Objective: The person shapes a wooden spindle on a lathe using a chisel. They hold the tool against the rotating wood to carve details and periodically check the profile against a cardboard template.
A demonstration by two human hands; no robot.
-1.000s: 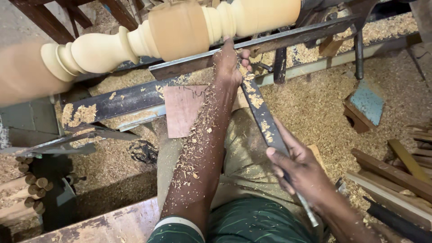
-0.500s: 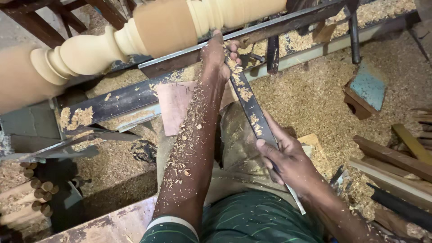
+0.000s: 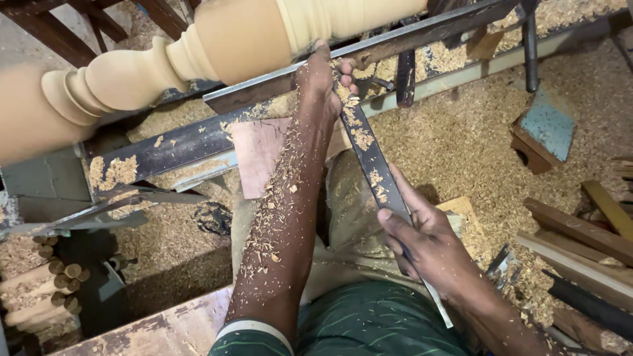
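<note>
Shavings coat the left hand pinning the chisel onto the tool rest beside the spindle; right hand clamped around its handle end (for leverage).

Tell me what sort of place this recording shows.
Likely a woodturning workshop: a turned wooden post sits on a lathe, both hands hold a long chisel on the metal rest, and sawdust covers the floor.

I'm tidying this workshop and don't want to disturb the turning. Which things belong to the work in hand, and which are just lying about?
In use:
- turned wooden spindle
- long chisel, held by left hand near the tip and right hand at the handle end
- metal tool rest

Lying about:
- blue-topped block
- wooden offcuts
- small dowels
- shavings
</note>
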